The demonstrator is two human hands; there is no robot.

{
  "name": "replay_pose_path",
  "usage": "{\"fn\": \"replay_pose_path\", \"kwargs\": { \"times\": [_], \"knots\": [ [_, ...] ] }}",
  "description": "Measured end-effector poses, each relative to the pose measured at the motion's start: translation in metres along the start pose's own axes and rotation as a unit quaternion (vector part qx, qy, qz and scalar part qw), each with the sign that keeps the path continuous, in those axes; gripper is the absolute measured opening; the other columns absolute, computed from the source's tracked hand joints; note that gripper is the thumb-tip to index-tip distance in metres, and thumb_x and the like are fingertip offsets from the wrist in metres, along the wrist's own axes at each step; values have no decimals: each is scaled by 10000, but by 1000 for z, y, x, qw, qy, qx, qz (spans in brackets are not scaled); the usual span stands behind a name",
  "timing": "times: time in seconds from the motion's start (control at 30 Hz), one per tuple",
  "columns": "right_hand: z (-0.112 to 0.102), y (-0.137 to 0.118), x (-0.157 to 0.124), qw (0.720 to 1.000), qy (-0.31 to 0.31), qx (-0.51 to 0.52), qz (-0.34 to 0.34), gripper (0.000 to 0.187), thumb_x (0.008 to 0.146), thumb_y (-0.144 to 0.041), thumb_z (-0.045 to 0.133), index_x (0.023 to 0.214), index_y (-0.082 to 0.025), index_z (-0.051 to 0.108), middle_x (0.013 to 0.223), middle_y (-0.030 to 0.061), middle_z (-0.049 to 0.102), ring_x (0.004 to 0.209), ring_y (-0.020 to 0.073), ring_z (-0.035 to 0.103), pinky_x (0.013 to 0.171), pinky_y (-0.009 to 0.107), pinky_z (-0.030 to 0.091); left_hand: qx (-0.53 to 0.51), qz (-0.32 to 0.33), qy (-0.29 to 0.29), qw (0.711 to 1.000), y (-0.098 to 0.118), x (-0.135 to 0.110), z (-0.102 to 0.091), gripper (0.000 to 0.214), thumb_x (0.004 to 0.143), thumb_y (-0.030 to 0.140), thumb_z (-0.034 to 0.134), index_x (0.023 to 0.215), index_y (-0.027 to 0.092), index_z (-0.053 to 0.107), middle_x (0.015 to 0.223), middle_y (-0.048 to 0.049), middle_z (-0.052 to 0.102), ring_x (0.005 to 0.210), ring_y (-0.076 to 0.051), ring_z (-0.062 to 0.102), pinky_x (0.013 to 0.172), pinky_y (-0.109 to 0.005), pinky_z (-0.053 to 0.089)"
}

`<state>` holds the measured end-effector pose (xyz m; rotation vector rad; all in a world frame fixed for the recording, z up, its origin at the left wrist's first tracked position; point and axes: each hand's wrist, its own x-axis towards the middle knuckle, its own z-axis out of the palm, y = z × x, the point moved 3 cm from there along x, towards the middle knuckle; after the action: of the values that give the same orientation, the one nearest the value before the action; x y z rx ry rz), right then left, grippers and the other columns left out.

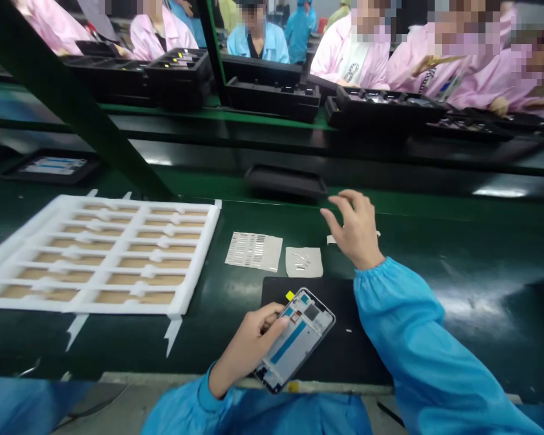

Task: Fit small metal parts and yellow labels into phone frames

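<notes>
My left hand [254, 341] is closed around the long edge of a phone frame [294, 341], held tilted with its inner side up. Blue strips, a dark square and a yellow tab show on the frame. Below it lies a black mat [344, 356] with a small white scrap on it. My right hand [356, 229] is raised farther out, thumb and fingers apart, with nothing visible between them. It partly hides a white piece [330, 240] on the bench. Two pale sheets lie nearby: one with rows of silvery strips [254, 251], one with a few loose slivers [303, 262].
A white compartmented tray [215, 220] fills the left of the green bench [240, 320], held by white tape. A black tray [285, 181] sits beyond the sheets. A dark green post [86, 115] slants across the left. Several people work behind black bins [272, 96].
</notes>
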<state>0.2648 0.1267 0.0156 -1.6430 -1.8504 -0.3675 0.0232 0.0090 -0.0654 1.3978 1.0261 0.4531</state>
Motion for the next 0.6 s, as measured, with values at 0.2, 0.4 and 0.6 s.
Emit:
{"fn": "replay_pose_path", "kwargs": {
  "times": [0.2, 0.4, 0.6],
  "knots": [
    [-34, 4, -84, 947, -256, 192, 9, 165, 969, -332, 524, 997, -224, 647, 958, 56, 663, 912, 208, 633, 804, 354, 520, 119, 62, -56, 989, 6, -6, 3, 290, 1006, 397, 405, 997, 216, 631, 895, -24, 667, 810, -179, 626, 686, -243, 440],
    [-62, 18, -172, 885, -385, 244, 91, 157, 905, -357, 629, 1028, -266, 666, 1004, 45, 669, 937, 209, 655, 803, 343, 563, 152, 69, -71, 983, 1, -11, -2, 283, 1007, 377, 430, 1154, 263, 644, 1108, -43, 691, 1016, -226, 654, 874, -287, 477],
    [-60, 1, -191, 899, -347, 242, 109, 98, 933, -321, 592, 978, -256, 651, 1007, 63, 636, 992, 230, 620, 844, 382, 536, 154, 53, -91, 982, 6, -10, -7, 287, 1019, 374, 411, 1119, 259, 654, 1043, -22, 704, 930, -188, 671, 773, -236, 483]
  ]
}}
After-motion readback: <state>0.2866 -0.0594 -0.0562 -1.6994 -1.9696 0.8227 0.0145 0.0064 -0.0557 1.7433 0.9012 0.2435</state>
